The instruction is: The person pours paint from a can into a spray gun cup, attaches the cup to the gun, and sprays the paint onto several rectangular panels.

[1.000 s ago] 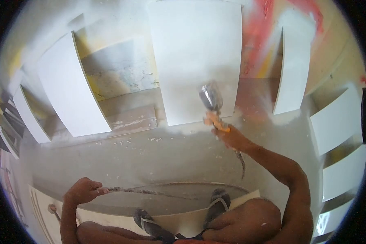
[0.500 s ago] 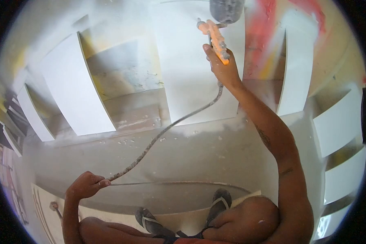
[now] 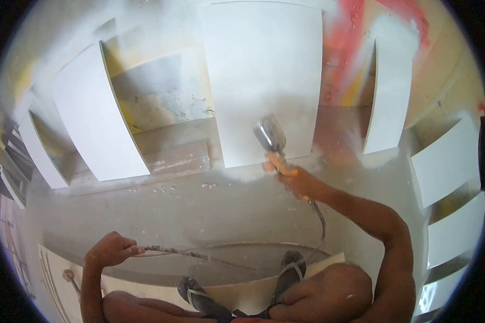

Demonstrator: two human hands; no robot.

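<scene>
My right hand (image 3: 300,184) is closed round the handle of an orange spray gun (image 3: 277,163), which is blurred by motion. A grey metal cup (image 3: 270,133) sits on the gun. Behind it, a large white panel (image 3: 264,64) leans upright against the wall, and the gun is in front of its lower part. From the gun a paint-crusted hose (image 3: 322,226) hangs down and runs along the floor. At the lower left, my left hand (image 3: 112,249) is wrapped round another stretch of this hose.
More white panels (image 3: 99,116) lean along the wall at left, with another panel (image 3: 390,97) at right and several down the right side. Paint-stained wall and dusty floor (image 3: 172,215) lie between. My sandalled feet (image 3: 291,266) are at a pale board (image 3: 328,264).
My right hand has brought the spray gun down from the top of the large panel to its lower edge. The hose now sags lower. My left hand stays nearly in place.
</scene>
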